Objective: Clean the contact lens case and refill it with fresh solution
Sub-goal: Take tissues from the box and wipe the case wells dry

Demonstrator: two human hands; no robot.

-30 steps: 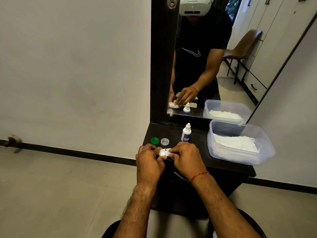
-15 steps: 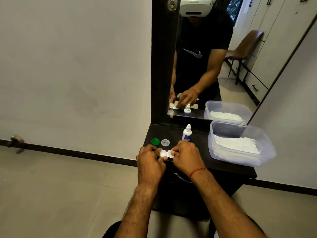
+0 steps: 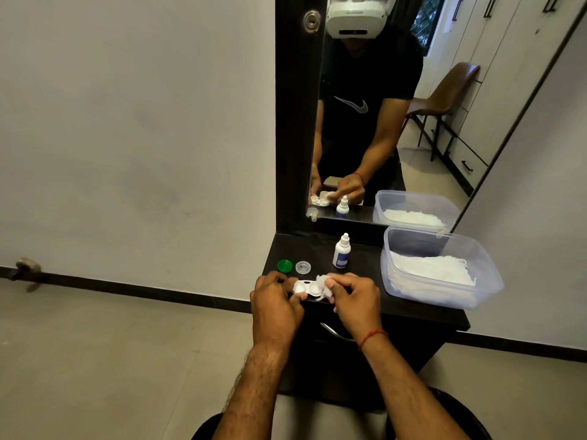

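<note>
sitting at desk's [image 3: 413, 315] left edge: green cap [image 3: 284, 265], clear cap [image 3: 302, 267] beside it | left hand [image 3: 275, 304] pinching lens case [image 3: 305, 288] by its left end, above desk's front | right hand [image 3: 355, 300] pinching white tissue [image 3: 323, 282] against case's right well | solution bottle [image 3: 341, 255] upright behind hands | clear tub [image 3: 444, 300] of tissues far right

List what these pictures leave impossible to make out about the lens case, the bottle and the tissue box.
- Contact lens case, head view: both hands cover its ends; whether the wells are dry is too small to tell.
- Tissue wad: mostly hidden under the right hand.
- Solution bottle: label print too small to read.
- Plastic box: cloudy walls blur how many tissues remain.
</note>
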